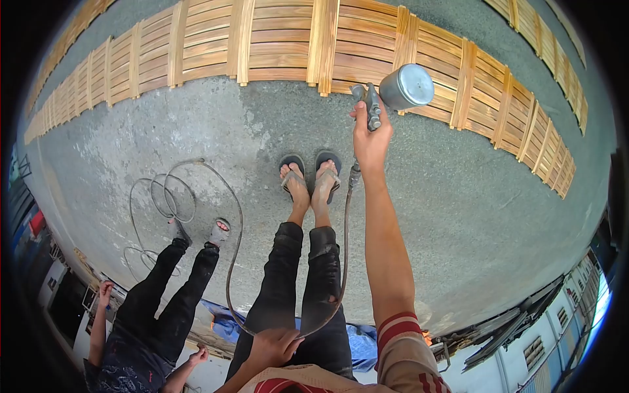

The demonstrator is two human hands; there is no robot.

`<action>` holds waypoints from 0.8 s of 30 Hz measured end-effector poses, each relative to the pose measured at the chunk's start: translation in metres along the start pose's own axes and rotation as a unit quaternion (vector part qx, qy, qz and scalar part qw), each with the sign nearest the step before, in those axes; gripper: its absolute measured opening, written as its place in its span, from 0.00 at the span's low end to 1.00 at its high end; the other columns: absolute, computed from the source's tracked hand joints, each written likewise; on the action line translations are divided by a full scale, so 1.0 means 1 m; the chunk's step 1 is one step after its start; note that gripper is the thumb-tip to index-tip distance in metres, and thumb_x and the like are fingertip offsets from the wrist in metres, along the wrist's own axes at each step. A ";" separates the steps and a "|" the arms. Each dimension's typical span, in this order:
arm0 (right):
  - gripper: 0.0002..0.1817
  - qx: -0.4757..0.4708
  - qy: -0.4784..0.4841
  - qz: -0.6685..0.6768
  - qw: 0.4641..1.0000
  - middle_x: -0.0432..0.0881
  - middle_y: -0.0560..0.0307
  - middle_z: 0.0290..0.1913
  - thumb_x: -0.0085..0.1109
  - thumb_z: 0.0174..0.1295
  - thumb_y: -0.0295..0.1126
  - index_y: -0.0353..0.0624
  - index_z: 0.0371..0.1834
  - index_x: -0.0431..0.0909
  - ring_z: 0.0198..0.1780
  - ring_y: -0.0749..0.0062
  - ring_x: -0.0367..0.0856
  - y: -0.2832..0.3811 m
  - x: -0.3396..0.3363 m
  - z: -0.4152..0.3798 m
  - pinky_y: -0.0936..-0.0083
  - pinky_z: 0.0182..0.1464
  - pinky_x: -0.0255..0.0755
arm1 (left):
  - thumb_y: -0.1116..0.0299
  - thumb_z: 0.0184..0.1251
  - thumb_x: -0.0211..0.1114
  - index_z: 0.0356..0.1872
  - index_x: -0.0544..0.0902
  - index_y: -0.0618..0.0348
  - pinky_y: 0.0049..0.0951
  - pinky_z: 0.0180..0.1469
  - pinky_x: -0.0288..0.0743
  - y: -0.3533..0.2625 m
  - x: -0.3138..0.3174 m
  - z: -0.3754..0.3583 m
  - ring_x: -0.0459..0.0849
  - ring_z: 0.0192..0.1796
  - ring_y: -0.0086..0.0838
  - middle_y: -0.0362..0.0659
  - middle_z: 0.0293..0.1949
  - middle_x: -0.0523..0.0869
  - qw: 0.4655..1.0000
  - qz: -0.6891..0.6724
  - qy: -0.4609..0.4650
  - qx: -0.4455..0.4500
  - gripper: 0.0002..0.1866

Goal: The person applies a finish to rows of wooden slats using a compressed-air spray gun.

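Observation:
My right hand [372,134] is wrapped round a spray gun [372,105], held out over the edge of a row of slatted wooden panels [282,39]. A round metal cup [407,87] sits on the gun's right side. From the gun's handle a thin air hose [345,242] drops and loops back toward my body. Close to my waist, my left hand [274,347] is closed on that hose, its fingers curled round it. The wood panels lie side by side on the ground, with reddish-brown grain and lighter cross strips.
Coils of hose [171,196] lie on the concrete floor [262,131] at left. Another person [154,314] in dark clothes stands there, near the coils. More wooden panels [550,49] lie at upper right. A blue tarp [362,344] and stacked planks [498,331] are behind me.

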State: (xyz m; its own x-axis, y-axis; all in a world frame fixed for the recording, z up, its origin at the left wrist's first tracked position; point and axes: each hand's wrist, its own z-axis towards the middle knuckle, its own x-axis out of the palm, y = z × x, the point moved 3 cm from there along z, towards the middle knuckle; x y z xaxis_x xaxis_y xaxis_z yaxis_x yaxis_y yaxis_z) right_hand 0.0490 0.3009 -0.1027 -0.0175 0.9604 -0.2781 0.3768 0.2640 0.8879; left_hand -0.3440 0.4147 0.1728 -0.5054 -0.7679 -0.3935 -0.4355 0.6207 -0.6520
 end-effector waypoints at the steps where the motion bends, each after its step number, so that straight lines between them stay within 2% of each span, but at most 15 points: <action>1: 0.26 -0.066 -0.026 -0.030 0.997 0.93 0.37 0.48 0.64 0.81 0.33 0.27 0.75 0.78 0.51 0.63 0.93 0.004 -0.001 0.007 0.63 0.55 0.84 | 0.63 0.67 0.79 0.43 0.88 0.52 0.40 0.29 0.79 -0.003 -0.009 -0.002 0.87 0.27 0.40 0.41 0.28 0.85 1.000 0.008 0.003 0.006 0.10; 3: 0.26 -0.188 -0.082 -0.088 0.975 0.93 0.31 0.54 0.64 0.80 0.32 0.26 0.75 0.78 0.56 0.55 0.93 0.002 -0.003 0.020 0.59 0.60 0.83 | 0.63 0.67 0.79 0.43 0.87 0.53 0.42 0.31 0.77 -0.004 -0.029 -0.004 0.86 0.29 0.41 0.41 0.28 0.83 1.000 0.024 0.004 -0.015 0.10; 4: 0.26 -0.176 -0.080 -0.092 0.977 0.91 0.29 0.56 0.64 0.80 0.32 0.26 0.75 0.78 0.58 0.52 0.93 0.012 -0.006 0.023 0.58 0.61 0.82 | 0.63 0.67 0.79 0.43 0.87 0.53 0.43 0.32 0.77 -0.003 -0.043 -0.006 0.85 0.29 0.41 0.41 0.29 0.83 0.999 0.033 0.008 -0.024 0.10; 6: 0.26 -0.159 -0.068 -0.100 0.980 0.89 0.24 0.60 0.64 0.79 0.32 0.25 0.74 0.78 0.62 0.47 0.92 0.036 -0.011 0.032 0.56 0.64 0.81 | 0.64 0.67 0.79 0.43 0.87 0.53 0.45 0.35 0.74 -0.005 -0.079 -0.014 0.83 0.31 0.42 0.42 0.29 0.81 0.994 0.078 -0.044 -0.056 0.10; 9: 0.25 -0.169 -0.055 -0.133 0.975 0.90 0.25 0.59 0.63 0.80 0.31 0.23 0.73 0.79 0.60 0.46 0.93 0.049 -0.011 0.053 0.57 0.64 0.82 | 0.65 0.67 0.79 0.43 0.86 0.54 0.46 0.38 0.71 0.016 -0.113 -0.022 0.81 0.33 0.43 0.42 0.31 0.80 0.981 0.134 -0.113 -0.084 0.10; 12: 0.25 -0.086 -0.046 -0.072 0.993 0.91 0.25 0.57 0.63 0.80 0.31 0.22 0.71 0.79 0.59 0.44 0.93 0.078 0.003 0.061 0.57 0.64 0.82 | 0.66 0.66 0.79 0.43 0.86 0.54 0.45 0.38 0.70 0.023 -0.133 -0.031 0.80 0.33 0.43 0.42 0.31 0.80 0.974 0.139 -0.128 -0.122 0.10; 14: 0.25 -0.151 -0.055 -0.130 0.978 0.91 0.27 0.55 0.62 0.80 0.31 0.22 0.71 0.79 0.58 0.47 0.94 0.077 0.019 0.080 0.59 0.60 0.83 | 0.66 0.65 0.79 0.42 0.86 0.54 0.44 0.37 0.70 0.026 -0.149 -0.015 0.80 0.33 0.42 0.42 0.31 0.80 0.974 0.132 -0.137 -0.119 0.10; 18: 0.24 -0.217 -0.072 -0.155 0.961 0.93 0.30 0.51 0.62 0.81 0.32 0.22 0.71 0.79 0.55 0.52 0.94 0.087 0.075 0.109 0.62 0.53 0.85 | 0.66 0.61 0.82 0.41 0.87 0.52 0.42 0.36 0.69 0.018 -0.188 0.024 0.80 0.32 0.38 0.40 0.30 0.79 0.981 0.100 -0.135 -0.092 0.12; 20: 0.24 -0.158 -0.049 -0.106 0.981 0.93 0.31 0.49 0.62 0.81 0.32 0.22 0.70 0.80 0.52 0.52 0.94 0.102 0.117 0.120 0.61 0.51 0.84 | 0.66 0.57 0.84 0.40 0.89 0.50 0.39 0.34 0.68 0.021 -0.212 0.049 0.80 0.30 0.34 0.37 0.28 0.78 0.984 0.091 -0.146 -0.056 0.13; 22: 0.22 -0.097 -0.022 -0.062 0.993 0.93 0.34 0.47 0.62 0.80 0.32 0.23 0.68 0.82 0.46 0.51 0.94 0.117 0.157 0.129 0.59 0.50 0.83 | 0.65 0.58 0.84 0.40 0.89 0.51 0.40 0.36 0.68 0.038 -0.224 0.058 0.81 0.31 0.36 0.37 0.29 0.80 0.986 0.070 -0.128 -0.074 0.13; 24: 0.22 -0.170 -0.031 -0.081 0.982 0.93 0.35 0.46 0.62 0.80 0.32 0.24 0.67 0.83 0.45 0.52 0.94 0.112 0.203 0.144 0.60 0.49 0.84 | 0.64 0.57 0.85 0.39 0.89 0.52 0.39 0.35 0.67 0.055 -0.235 0.071 0.81 0.31 0.35 0.37 0.28 0.80 0.989 0.045 -0.118 -0.076 0.13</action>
State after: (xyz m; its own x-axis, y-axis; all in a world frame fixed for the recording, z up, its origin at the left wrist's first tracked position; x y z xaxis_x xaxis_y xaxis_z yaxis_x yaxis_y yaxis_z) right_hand 0.2211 0.5128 -0.1130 0.0093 0.8985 -0.4389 0.0436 0.4382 0.8978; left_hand -0.1960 0.6185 0.1829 -0.3679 -0.7127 -0.5973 -0.5126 0.6914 -0.5092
